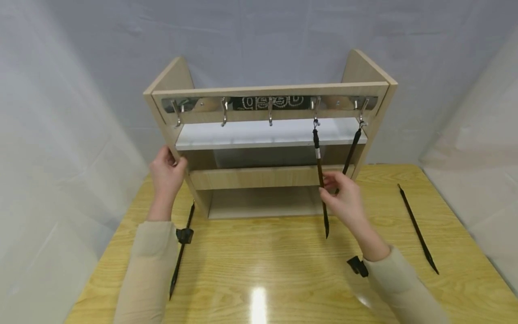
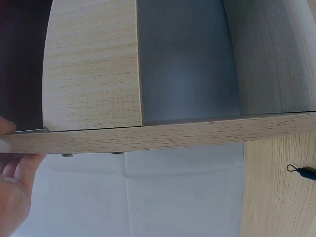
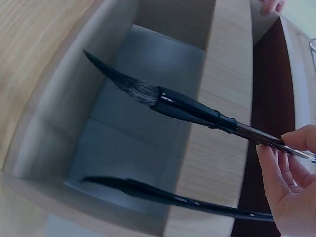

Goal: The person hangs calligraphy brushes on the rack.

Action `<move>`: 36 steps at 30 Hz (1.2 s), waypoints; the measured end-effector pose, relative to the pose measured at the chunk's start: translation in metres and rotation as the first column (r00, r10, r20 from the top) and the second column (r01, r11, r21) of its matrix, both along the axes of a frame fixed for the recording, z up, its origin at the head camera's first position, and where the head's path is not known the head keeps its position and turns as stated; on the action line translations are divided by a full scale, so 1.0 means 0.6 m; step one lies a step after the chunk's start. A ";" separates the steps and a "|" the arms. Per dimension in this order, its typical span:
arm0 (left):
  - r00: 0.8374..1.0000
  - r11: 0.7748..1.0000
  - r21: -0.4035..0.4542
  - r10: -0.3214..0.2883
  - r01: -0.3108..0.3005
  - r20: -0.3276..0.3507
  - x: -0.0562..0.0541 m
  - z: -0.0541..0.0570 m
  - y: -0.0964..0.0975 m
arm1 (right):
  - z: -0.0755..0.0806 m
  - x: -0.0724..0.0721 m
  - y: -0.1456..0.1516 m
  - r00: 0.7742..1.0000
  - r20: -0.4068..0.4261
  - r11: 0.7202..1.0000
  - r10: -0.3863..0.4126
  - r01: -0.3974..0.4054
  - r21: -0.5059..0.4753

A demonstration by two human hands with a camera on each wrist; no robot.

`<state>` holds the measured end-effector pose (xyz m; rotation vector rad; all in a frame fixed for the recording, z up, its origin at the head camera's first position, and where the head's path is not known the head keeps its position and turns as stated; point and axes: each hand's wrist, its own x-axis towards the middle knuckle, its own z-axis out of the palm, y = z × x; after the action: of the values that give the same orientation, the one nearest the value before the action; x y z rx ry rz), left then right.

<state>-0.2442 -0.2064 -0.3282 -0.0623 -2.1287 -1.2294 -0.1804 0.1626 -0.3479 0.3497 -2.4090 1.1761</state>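
1. Pale beige sleeves (image 1: 141, 274) nearest, left and right, over the glossy yellow wood-grain table (image 1: 251, 258).
2. Slim black brush with hanging loop (image 1: 179, 261) lies on the table, near left, beside the left sleeve; a second slim black brush (image 1: 417, 229) lies far over to the right.
3. Left hand (image 1: 167, 173) grips the left side panel of the light wood-grain rack (image 1: 263, 177), thumb and fingers on opposite faces.
4. Right hand (image 1: 343, 195) pinches the dark brown, black-ferruled brush (image 1: 319, 163) mid-handle; tip points down, loop at the fourth silver metal hook from left (image 1: 317, 107).
5. Another dark brush (image 1: 352, 150) hangs tilted from the far-right silver metal hook (image 1: 363, 110).
6. Step in hand, judged: hanging or steadying the pinched brush. Loop small in head view; can't tell if fully seated.
7. Next move calls for checking the loop bears the weight, then letting go gently, clear of the neighbouring brush.
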 end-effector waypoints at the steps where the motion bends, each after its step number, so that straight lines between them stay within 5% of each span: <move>1: 1.000 1.000 0.002 0.000 0.000 0.000 0.000 0.000 0.000 | -0.002 -0.003 -0.003 1.000 0.010 1.000 0.004 -0.003 -0.016; 8: 1.000 1.000 -0.001 0.004 -0.004 0.030 0.002 0.003 0.000 | -0.019 -0.023 -0.020 1.000 0.006 0.993 0.018 -0.017 -0.114; 22: 0.999 0.999 0.032 -0.006 0.005 0.038 0.001 0.002 0.000 | -0.040 -0.049 -0.042 0.991 -0.134 0.979 0.017 -0.044 -0.200; 36: 0.999 1.000 0.019 -0.003 0.003 0.037 0.002 0.001 0.000 | -0.044 -0.058 -0.047 0.987 -0.158 0.982 -0.016 -0.015 -0.189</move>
<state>-0.2429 -0.2065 -0.3274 -0.0347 -2.1491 -1.2616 -0.2154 0.1347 -0.3743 0.3673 -2.1410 1.3133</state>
